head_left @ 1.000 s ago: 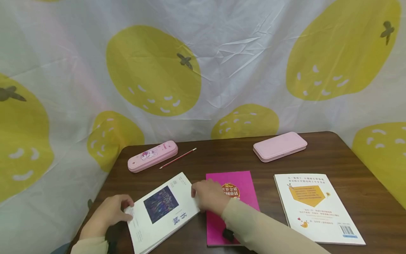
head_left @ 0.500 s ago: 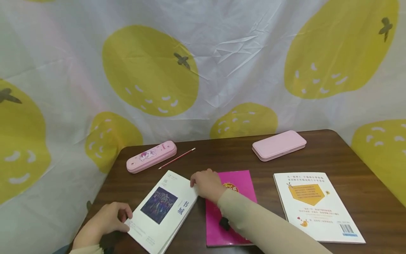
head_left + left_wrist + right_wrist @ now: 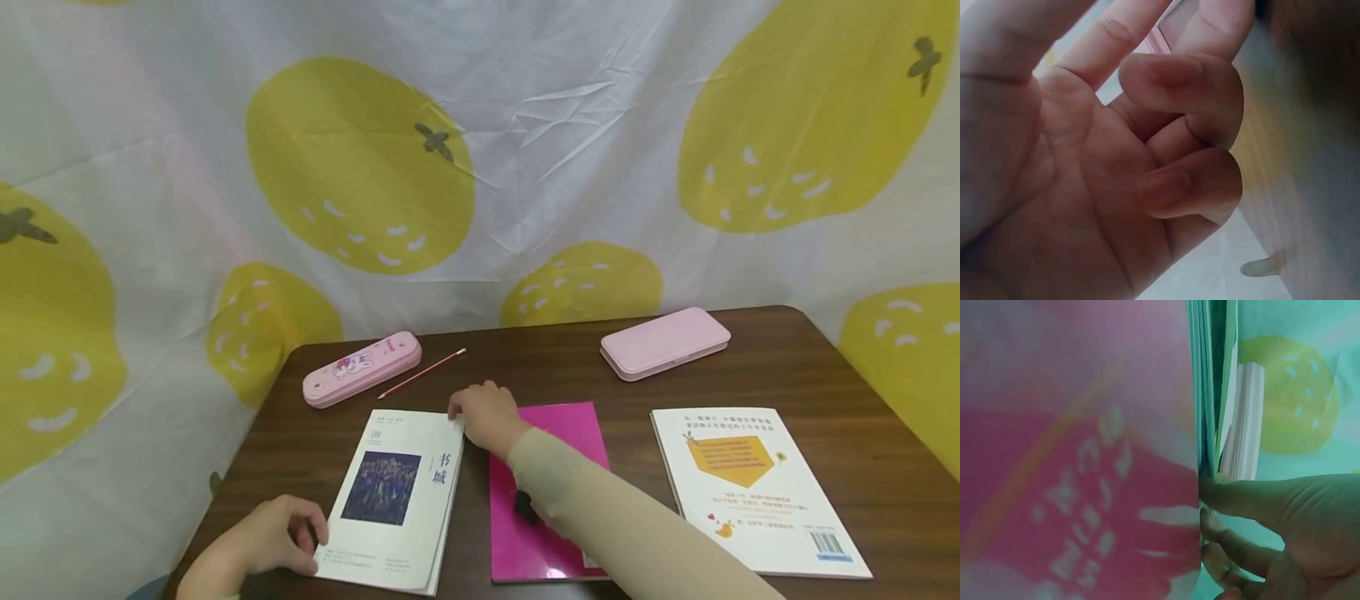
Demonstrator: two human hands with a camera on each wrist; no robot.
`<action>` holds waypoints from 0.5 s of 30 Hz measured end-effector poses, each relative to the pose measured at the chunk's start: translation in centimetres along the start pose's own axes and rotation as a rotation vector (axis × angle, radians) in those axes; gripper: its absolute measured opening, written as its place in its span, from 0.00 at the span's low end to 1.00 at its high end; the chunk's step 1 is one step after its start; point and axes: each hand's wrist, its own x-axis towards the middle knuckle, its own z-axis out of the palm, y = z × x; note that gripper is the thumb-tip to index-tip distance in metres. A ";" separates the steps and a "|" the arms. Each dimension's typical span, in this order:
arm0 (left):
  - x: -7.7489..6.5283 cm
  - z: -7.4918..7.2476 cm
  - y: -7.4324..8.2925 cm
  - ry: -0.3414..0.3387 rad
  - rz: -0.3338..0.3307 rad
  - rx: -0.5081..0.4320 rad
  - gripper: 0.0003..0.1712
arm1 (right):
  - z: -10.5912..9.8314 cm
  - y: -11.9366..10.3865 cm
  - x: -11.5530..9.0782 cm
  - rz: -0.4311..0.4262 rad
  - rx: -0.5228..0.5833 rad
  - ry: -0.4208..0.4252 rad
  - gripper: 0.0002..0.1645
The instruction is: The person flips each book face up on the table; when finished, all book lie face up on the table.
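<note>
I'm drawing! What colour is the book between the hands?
White book with a dark purplish picture; the head view shows it best.

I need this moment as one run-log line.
left hand: touches near-left corner of dark-picture book | right hand: touches its far-right corner | pink book: partly behind right sleeve, head view

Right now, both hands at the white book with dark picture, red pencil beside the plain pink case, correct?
One slip: the head view shows the red pencil beside the rabbit-print pink case, not the plain pink case. Left hand and right hand are at the white book, yes.
</note>
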 end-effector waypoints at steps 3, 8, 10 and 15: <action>-0.2 0.3 0.0 0.002 -0.012 -0.019 0.17 | 0.2 0.0 0.6 -0.032 0.017 -0.024 0.11; -0.4 0.6 -0.1 0.008 -0.007 -0.017 0.17 | 0.6 0.2 1.3 -0.085 0.028 -0.044 0.13; -0.5 0.6 -0.1 0.008 -0.009 -0.020 0.16 | 0.7 0.3 1.4 -0.094 0.039 -0.052 0.15; -0.2 0.7 0.7 0.047 -0.057 0.032 0.08 | 0.3 1.2 0.5 -0.087 0.075 -0.058 0.21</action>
